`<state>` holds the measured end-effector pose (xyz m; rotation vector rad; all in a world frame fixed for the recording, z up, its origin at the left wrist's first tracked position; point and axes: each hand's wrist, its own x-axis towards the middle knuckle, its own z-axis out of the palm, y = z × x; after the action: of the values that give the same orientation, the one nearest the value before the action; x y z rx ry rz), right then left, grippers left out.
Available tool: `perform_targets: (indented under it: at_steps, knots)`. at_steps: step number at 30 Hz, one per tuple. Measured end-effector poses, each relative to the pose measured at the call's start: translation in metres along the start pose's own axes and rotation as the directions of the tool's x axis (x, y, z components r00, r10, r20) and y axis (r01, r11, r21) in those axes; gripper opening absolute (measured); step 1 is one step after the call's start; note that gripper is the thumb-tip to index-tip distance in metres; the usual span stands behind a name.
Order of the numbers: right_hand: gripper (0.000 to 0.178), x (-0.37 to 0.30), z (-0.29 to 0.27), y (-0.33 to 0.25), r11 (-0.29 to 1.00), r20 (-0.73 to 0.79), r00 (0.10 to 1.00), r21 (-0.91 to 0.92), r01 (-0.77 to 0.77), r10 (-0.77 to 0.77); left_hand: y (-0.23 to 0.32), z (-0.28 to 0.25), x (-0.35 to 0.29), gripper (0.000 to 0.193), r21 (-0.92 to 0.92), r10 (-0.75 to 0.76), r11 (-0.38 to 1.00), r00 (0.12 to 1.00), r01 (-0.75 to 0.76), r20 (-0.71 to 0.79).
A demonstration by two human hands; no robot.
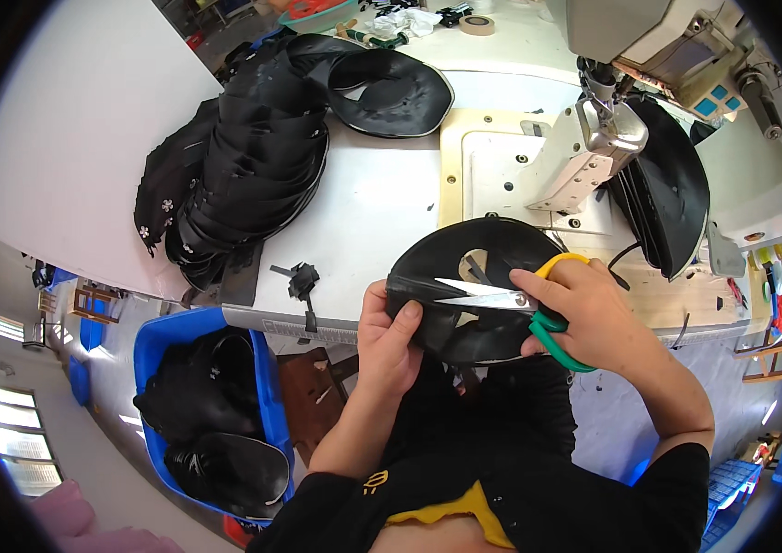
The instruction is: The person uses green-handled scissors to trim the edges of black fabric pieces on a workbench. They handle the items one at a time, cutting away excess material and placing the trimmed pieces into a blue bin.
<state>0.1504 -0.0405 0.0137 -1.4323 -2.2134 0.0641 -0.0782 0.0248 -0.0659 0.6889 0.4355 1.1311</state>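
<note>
My left hand [390,334] is closed on the left edge of a black shoe upper [420,247], thumb on top. The piece is curved, with an opening through its middle. In my right hand [594,309] are scissors [501,300] with one yellow and one green handle. Their blades are spread and point left over the upper, tips close to my left thumb. Whether the lower blade touches the material I cannot tell. A post-bed sewing machine [584,157] stands just beyond the upper.
A pile of black uppers [253,157] covers the table's left side. More uppers [667,184] lie right of the machine. Black scraps [302,281] sit near the front edge. Below it, a blue bin [153,369] holds black pieces. A tape roll [477,25] lies at the back.
</note>
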Motion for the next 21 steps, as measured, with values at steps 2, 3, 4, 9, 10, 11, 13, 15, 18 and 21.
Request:
perform_targets:
  at_steps: [2, 3, 4, 9, 10, 11, 13, 15, 18, 21]
  knots:
    - [0.065, -0.002, 0.003, -0.001, 1.000, 0.027, 0.999, -0.005, -0.020, 0.020, 0.000, 0.000, -0.001, 0.025, -0.020, -0.009, 1.000, 1.000, 0.009, -0.003]
    - [0.064, -0.006, 0.008, 0.000, 0.998, 0.040, 0.998, 0.007, -0.056, 0.055, 0.001, 0.002, -0.001, 0.025, -0.035, -0.023, 0.999, 1.000, 0.023, -0.008]
    - [0.064, -0.009, 0.011, 0.000, 0.996, 0.054, 0.994, 0.018, -0.091, 0.090, 0.003, 0.005, -0.001, 0.024, -0.051, -0.037, 0.998, 0.999, 0.036, -0.013]
    - [0.063, -0.010, 0.016, -0.001, 0.949, -0.072, 0.947, 0.060, -0.308, 0.312, 0.009, -0.010, 0.015, 0.022, 0.130, -0.088, 0.988, 0.996, 0.089, -0.009]
    - [0.063, -0.012, 0.021, 0.003, 0.948, -0.152, 0.939, -0.021, -0.316, 0.310, 0.012, -0.013, 0.019, 0.022, 0.238, -0.061, 0.969, 0.998, 0.063, -0.016]
    - [0.063, -0.015, 0.025, 0.008, 0.930, -0.188, 0.934, -0.151, -0.335, 0.305, 0.014, -0.015, 0.022, 0.021, 0.341, -0.037, 0.939, 0.999, 0.042, -0.022]
    - [0.062, -0.017, 0.032, 0.016, 0.909, -0.210, 0.920, -0.192, -0.371, 0.332, 0.022, -0.017, 0.028, 0.020, 0.414, -0.024, 0.910, 1.000, 0.027, -0.012]
    - [0.062, -0.022, 0.043, 0.026, 0.902, -0.199, 0.891, -0.062, -0.427, 0.408, 0.024, -0.013, 0.034, 0.018, 0.472, -0.007, 0.882, 1.000, 0.004, 0.006]
    - [0.061, -0.021, 0.045, 0.013, 0.828, -0.135, 0.853, 0.359, -0.431, 0.503, 0.020, -0.014, 0.041, 0.018, 0.673, 0.143, 0.724, 0.987, -0.153, 0.072]
    - [0.061, -0.020, 0.034, -0.015, 0.513, -0.056, 0.758, 0.768, -0.384, 0.650, 0.026, -0.027, 0.056, 0.015, 0.716, 0.520, 0.622, 0.851, -0.317, -0.075]
